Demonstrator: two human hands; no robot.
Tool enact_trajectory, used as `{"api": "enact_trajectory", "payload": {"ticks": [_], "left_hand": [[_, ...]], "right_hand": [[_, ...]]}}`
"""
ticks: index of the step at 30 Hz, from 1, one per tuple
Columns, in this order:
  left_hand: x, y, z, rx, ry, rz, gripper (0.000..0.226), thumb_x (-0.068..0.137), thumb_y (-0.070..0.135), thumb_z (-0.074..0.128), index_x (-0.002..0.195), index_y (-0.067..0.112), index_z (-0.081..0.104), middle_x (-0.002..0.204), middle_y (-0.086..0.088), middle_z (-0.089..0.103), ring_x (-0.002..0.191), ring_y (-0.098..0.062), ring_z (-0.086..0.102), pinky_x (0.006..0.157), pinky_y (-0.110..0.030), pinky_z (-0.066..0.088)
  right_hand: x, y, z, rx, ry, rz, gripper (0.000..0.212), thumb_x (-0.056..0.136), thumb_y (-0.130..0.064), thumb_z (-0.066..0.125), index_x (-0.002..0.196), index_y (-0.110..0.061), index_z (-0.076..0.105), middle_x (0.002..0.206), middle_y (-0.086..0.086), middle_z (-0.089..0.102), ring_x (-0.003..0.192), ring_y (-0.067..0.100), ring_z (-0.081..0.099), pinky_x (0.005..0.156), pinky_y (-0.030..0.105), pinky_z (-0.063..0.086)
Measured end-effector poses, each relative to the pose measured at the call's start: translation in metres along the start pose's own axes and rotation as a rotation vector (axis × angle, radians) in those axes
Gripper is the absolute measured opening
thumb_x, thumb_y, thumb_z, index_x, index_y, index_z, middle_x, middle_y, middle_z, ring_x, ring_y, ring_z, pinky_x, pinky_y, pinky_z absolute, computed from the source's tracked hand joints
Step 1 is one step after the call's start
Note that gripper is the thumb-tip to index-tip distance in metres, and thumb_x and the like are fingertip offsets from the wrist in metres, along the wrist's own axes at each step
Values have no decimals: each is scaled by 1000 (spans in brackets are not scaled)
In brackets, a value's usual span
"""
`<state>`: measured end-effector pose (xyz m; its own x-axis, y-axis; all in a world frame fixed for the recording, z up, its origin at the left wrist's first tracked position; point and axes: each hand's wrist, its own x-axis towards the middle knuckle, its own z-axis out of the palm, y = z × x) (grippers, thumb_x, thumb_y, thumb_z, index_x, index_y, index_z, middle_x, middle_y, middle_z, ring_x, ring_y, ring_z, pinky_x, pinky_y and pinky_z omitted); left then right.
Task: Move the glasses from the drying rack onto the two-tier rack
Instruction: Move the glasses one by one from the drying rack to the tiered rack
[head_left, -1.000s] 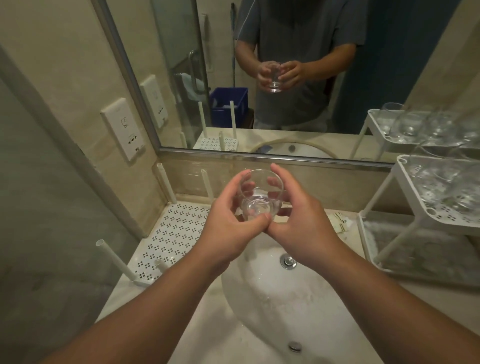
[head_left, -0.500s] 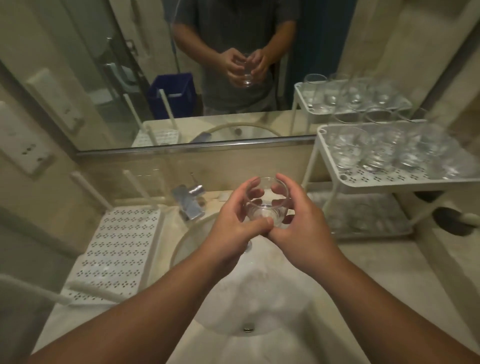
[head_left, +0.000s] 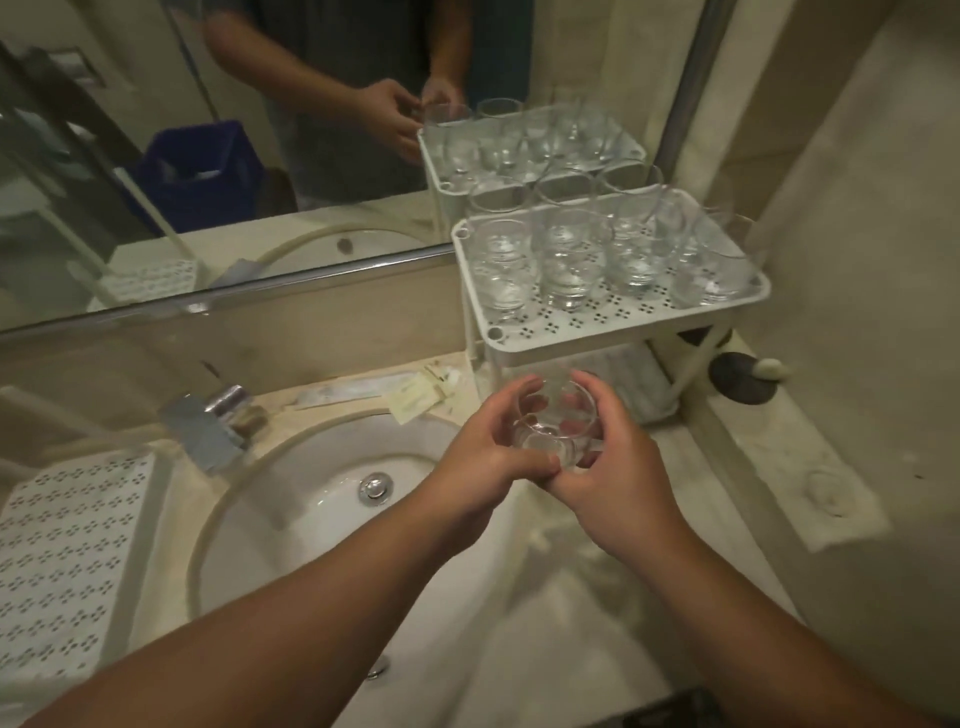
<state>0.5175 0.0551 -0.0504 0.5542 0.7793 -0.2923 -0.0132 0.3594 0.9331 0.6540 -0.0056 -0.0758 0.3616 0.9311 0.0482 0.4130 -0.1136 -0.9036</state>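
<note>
Pale stone counter (head_left: 727, 467) runs along a mirror (head_left: 156, 156), with a round white sink (head_left: 311, 509) set into it. At the far left lies the drying rack (head_left: 67, 561), a white perforated tray on which no glass can be seen in this view. At the right, against the mirror, stands the two-tier rack (head_left: 623, 322); its upper shelf is already filled with rows of clear glasses (head_left: 566, 260), and only a narrow strip of perforated surface is left free along its front edge. The lower shelf is mostly hidden under the upper one, so its content cannot be told.

One glass (head_left: 553, 421) is held between both hands, just in front of the rack's lower tier and below the front edge of the upper shelf. It is kept nearly upright, the mouth tilted a little toward the camera. The left hand (head_left: 483, 462) is closed on its left side and the right hand (head_left: 618, 483) on its right side, fingers wrapped around the wall, thumbs meeting near the base.

From the hands, the rack lies forward and slightly to the right, and the right hand is the nearer one to it. It is judged that the glass must be carried either up and forward to the free front strip, or straight forward into the lower tier. Neighbouring glasses stand close, so a knock is possible.
</note>
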Motion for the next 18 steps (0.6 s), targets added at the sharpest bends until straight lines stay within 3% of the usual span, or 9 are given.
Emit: {"api": "enact_trajectory", "payload": {"ticks": [4,7,10,14,18], "left_hand": [[30,-12,29,78,-43,-57,87,59,-2,66,141,22,49,135,1,56,117,6,57,88,-24,51],[53,-19,47,157,-46,-143,97,57,0,70,147,26,44,143,3,50,130,-6,49,92,-28,52],[72,-26,62,238,-30,-215,96,63,1,74,148,33,42,140,1,52,120,-17,57,70,-20,47],[90,-35,75,205,42,-270,88,73,11,82,148,33,42,137,-4,53,116,-21,59,78,-27,47],[96,-40,76,195,99,-309,89,68,25,87,146,33,44,136,-2,52,117,-17,58,81,-30,49]], "right_hand": [[11,29,-26,-56,35,30,89,59,-24,89,129,-50,40,115,-21,61,103,-4,61,82,15,50],[20,53,-41,-99,38,60,90,60,-22,88,132,-45,39,123,-16,59,108,4,60,87,27,53],[29,74,-51,-185,36,61,93,60,-20,89,135,-42,37,130,-9,57,112,10,59,87,27,52],[48,100,-59,-236,51,104,95,64,-14,89,137,-36,33,137,-4,52,116,13,57,83,16,43],[69,120,-64,-263,115,139,93,67,-20,90,140,-22,33,142,4,49,122,20,54,94,32,49]]}}
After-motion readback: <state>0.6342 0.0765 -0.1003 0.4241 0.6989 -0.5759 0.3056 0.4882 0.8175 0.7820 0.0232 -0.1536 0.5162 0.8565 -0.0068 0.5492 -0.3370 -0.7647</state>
